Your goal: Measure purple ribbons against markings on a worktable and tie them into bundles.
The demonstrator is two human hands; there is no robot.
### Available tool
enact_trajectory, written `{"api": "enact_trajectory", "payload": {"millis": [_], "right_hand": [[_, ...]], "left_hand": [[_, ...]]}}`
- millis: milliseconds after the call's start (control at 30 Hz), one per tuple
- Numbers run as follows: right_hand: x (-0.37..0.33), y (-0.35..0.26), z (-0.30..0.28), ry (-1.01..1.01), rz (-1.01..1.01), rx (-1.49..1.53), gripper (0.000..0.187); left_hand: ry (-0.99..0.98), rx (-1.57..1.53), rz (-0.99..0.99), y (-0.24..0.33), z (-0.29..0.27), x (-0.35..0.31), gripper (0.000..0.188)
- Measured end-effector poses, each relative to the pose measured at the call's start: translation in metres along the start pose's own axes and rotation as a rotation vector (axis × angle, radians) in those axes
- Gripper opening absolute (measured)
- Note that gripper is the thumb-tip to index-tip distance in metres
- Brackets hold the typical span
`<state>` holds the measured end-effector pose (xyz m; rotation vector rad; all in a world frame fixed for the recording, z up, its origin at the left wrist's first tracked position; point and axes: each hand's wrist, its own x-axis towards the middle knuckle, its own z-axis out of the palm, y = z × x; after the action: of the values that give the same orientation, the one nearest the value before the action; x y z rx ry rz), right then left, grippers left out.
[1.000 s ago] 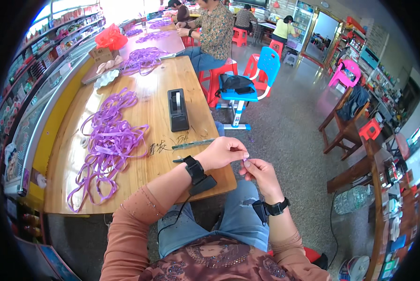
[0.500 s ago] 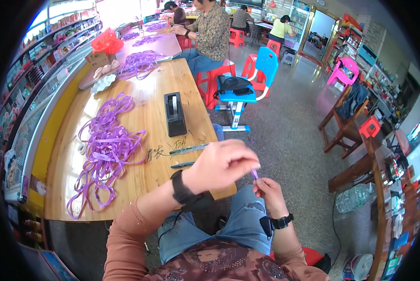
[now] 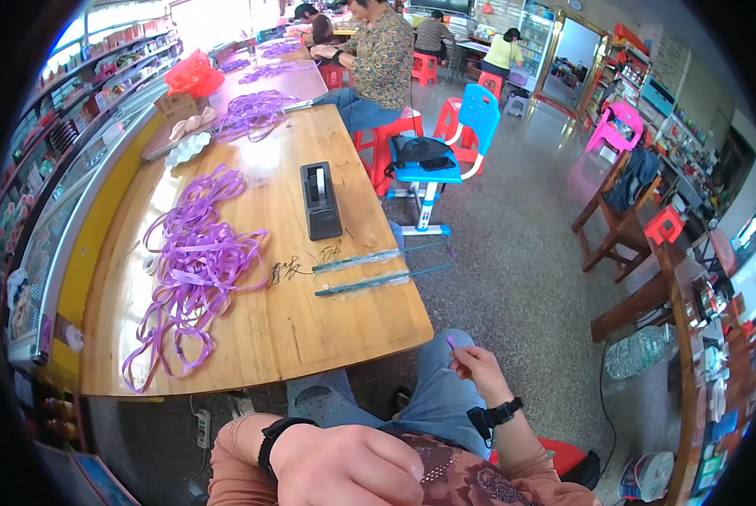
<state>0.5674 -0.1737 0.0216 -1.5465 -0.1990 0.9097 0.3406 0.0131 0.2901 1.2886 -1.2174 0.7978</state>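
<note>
My right hand (image 3: 479,371) pinches a short purple ribbon end (image 3: 451,342) above my right thigh. Low in the picture, close to my body, my left hand (image 3: 352,466) has its fingers curled; whatever is inside them is hidden. A tangled heap of purple ribbon (image 3: 194,261) lies on the left of the wooden table (image 3: 310,333). Two thin dark green sticks, one farther (image 3: 357,261) and one nearer (image 3: 369,284), lie side by side with clear film around them, their ends jutting past the table's right edge. A black tape dispenser (image 3: 320,202) stands beyond them.
A white scalloped dish (image 3: 189,150), a cardboard box (image 3: 177,106) and a red plastic bag (image 3: 194,74) sit at the far left. Right of the table stands a blue chair (image 3: 479,118). A person (image 3: 384,59) works at the farther table, near more purple ribbon (image 3: 254,114).
My left hand has come back from above the table corner to near my body, uncovering the green sticks. My right hand has shifted slightly down and still pinches the ribbon.
</note>
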Motion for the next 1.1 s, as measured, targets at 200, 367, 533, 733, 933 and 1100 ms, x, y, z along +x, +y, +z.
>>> {"api": "enact_trajectory", "payload": {"millis": [200, 367, 533, 733, 933, 1100], "right_hand": [[0.0, 0.007, 0.014, -0.059, 0.027, -0.051, 0.024], [0.005, 0.019, 0.012, -0.067, 0.042, -0.073, 0.022], [0.009, 0.028, 0.014, -0.105, 0.076, -0.082, 0.022], [0.02, 0.039, 0.014, -0.11, 0.079, -0.125, 0.023], [0.025, 0.053, 0.022, -0.128, 0.141, -0.112, 0.022], [0.031, 0.06, 0.02, -0.145, 0.192, 0.004, 0.022]], "left_hand": [[-0.141, 0.194, -0.017, 0.003, -0.016, -0.034, 0.008], [0.037, 0.728, -0.639, -0.011, -0.02, -0.068, 0.012], [0.281, 0.916, -0.96, -0.025, -0.035, -0.121, 0.012], [0.324, 0.94, -0.977, -0.025, -0.039, -0.125, 0.01], [0.229, 0.943, -1.012, -0.027, -0.035, -0.124, 0.009], [0.217, 0.96, -0.983, -0.029, -0.034, -0.124, 0.009]]}}
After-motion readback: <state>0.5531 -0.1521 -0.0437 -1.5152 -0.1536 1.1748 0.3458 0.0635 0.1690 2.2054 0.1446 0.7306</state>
